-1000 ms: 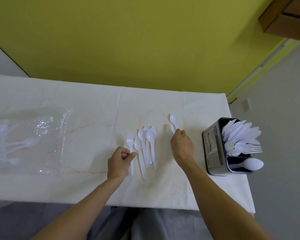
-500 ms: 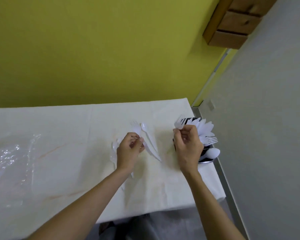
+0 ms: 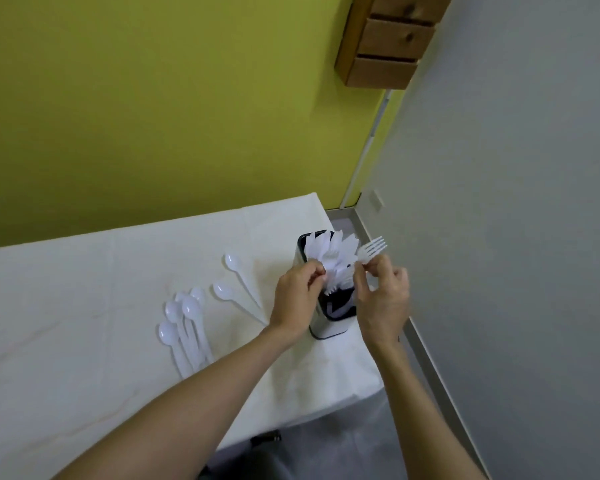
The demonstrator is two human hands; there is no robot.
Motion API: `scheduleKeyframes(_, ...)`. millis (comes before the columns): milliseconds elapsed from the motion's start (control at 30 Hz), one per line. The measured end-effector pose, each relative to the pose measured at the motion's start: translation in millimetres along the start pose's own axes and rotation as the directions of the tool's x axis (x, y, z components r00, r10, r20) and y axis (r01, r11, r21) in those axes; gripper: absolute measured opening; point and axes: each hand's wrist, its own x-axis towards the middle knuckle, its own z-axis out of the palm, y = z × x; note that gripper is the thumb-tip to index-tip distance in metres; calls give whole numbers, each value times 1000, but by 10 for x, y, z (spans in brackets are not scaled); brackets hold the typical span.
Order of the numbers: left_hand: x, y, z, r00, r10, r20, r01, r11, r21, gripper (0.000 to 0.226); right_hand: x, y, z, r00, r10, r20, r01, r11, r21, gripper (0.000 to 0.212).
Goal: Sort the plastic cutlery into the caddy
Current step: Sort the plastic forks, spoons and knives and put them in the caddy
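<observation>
A black and silver caddy [image 3: 329,330] stands near the table's right end, with white knives [image 3: 329,250] fanned out of its far compartment. My right hand [image 3: 383,299] pinches a white plastic fork [image 3: 372,251] by the neck, tines up, just above the caddy's right side. My left hand [image 3: 297,299] is at the caddy's left side and pinches a white piece of cutlery, apparently a fork, over the middle compartment. Its handle is hidden. A bunch of several white spoons [image 3: 184,327] lies on the table to the left.
Two more white spoons [image 3: 232,263] [image 3: 222,292] lie between the bunch and the caddy. The white table [image 3: 84,306] ends just right of the caddy, with grey floor beyond. A wooden drawer unit [image 3: 388,39] hangs on the wall above.
Both hands have lifted cutlery off the table and carried it right to the caddy. The camera has swung right, so the plastic bag is out of view.
</observation>
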Motion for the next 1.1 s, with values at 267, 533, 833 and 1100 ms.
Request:
scheduleKeyframes(267, -132, -227, -47, 996, 82, 42, -84, 995, 46, 25, -83, 192, 63, 960, -226, 163, 253, 952, -172, 18)
scheduleKeyframes(533, -518, -843, -439, 958, -182, -223, 202, 977, 69, 15, -230, -349, 177, 881, -466, 77, 427, 856, 293, 17)
scheduleKeyframes(833, -932, -1390, -981, 476, -773, -419, 861, 506, 46, 86, -772, -443, 1226, 575, -175, 799, 239, 970, 41, 41)
scheduleKeyframes(1100, -800, -1648, -1099, 566, -760, -321, 806, 592, 18, 28, -668, -535, 1708, 552, -50, 832, 250, 962, -108, 40)
